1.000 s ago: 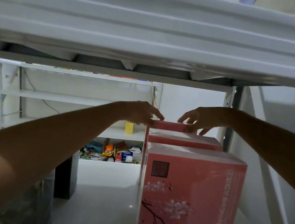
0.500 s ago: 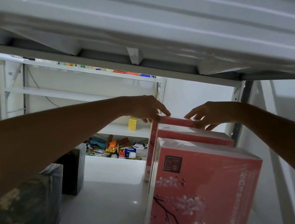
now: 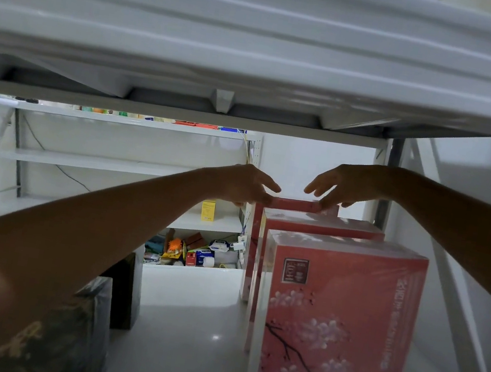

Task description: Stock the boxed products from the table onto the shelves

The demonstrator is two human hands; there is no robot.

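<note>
The shelf [image 3: 193,355] carries three pink boxes [image 3: 333,330] in a near-to-far row at right. The farthest box [image 3: 294,204] stands directly ahead of both hands, long axis left-right, only its top edge visible. The left hand [image 3: 238,184] and right hand [image 3: 345,186], equally near, touch its top corners with fingers extended, unclasped.

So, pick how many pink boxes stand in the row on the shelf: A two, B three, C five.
B: a front box, a middle box and a rear box stand one behind another; the left hand and right hand touch the rear box.
</note>
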